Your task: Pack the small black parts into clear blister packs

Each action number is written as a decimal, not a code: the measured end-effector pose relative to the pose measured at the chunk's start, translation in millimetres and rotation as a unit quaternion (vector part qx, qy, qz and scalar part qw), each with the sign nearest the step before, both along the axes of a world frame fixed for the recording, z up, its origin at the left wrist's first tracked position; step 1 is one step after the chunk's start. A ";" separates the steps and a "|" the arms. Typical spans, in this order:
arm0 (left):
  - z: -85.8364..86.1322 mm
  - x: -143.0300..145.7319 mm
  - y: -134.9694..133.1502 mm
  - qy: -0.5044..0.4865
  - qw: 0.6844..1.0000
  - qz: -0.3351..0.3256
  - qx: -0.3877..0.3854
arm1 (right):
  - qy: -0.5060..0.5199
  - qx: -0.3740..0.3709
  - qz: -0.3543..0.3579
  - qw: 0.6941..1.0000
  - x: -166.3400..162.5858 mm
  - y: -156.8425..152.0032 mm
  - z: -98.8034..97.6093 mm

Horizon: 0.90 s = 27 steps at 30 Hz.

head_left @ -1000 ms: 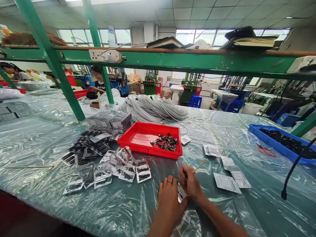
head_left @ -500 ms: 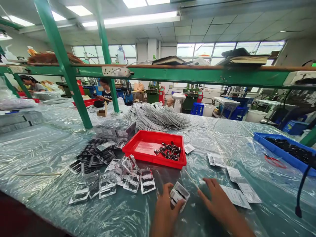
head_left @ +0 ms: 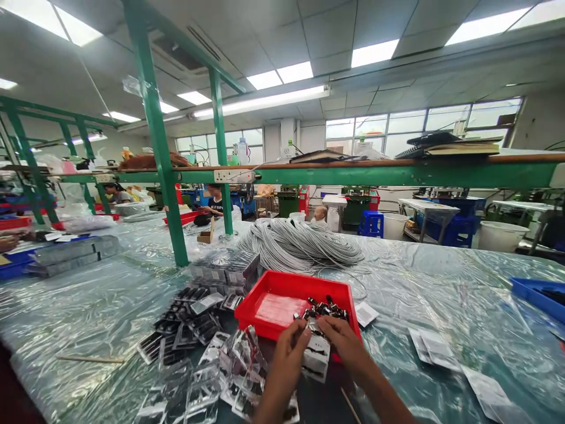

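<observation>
One pack in both hands, plenty lying about

At the bottom of the frame, right of centre, a thin stick (head_left: 351,405) lies on the table, let go. Clear packs (head_left: 200,386) are heaped at lower left. Just beyond the stick, the left hand (head_left: 286,353) and right hand (head_left: 346,344) pinch the upper end of one pack (head_left: 316,356), before the red tray (head_left: 273,307). Its work looks unfinished, I'd judge. White cards (head_left: 435,348) lie at lower right. Small metal parts (head_left: 332,307) in the tray and dark packs (head_left: 189,318) left of it suggest much remains; no finished pile is plain.
</observation>
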<state>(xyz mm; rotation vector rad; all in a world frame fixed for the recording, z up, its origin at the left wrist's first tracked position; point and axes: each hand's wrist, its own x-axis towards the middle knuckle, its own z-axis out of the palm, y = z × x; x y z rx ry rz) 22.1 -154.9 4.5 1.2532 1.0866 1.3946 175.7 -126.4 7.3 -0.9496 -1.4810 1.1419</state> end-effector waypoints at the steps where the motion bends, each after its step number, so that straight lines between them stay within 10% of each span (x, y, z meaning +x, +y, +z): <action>1: 3.0 0.0 12.5 0.003 1.000 -0.005 0.014 | 0.006 0.014 -0.023 1.000 -5.2 9.0 1.7; 8: 25.1 10.0 81.0 0.089 0.990 0.036 0.099 | -0.081 0.182 -0.152 0.968 -19.9 45.9 16.0; 15: 21.2 7.3 109.3 0.108 0.975 -0.173 0.088 | -0.115 0.093 -0.143 0.979 7.0 63.1 9.1; 22: 7.4 -4.4 125.3 0.103 0.994 -0.028 0.032 | 0.029 0.000 -0.175 0.984 30.1 82.9 -12.1; 27: 5.5 0.9 127.6 0.056 0.997 -0.050 -0.020 | -0.067 0.056 -0.242 0.966 28.7 82.7 -11.3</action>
